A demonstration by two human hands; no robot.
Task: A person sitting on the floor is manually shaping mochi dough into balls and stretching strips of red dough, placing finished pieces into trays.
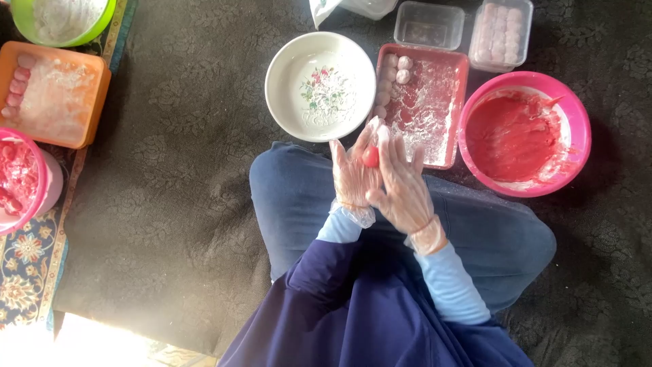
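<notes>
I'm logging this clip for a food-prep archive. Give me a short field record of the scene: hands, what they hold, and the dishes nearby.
left hand: gloved left hand, cupped against the red ball
right hand: gloved right hand, pressed over the ball from the other side
held: red ball between both palms
ahead: white bowl, dusted with flour
beside it: red tray with pale floured balls along one edge
far right: pink bowl of red paste
surface: dark cloth

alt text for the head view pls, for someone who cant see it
Two gloved hands, left hand and right hand, press a red ball between them above a floured red tray, beside a white bowl and a pink bowl.
</notes>
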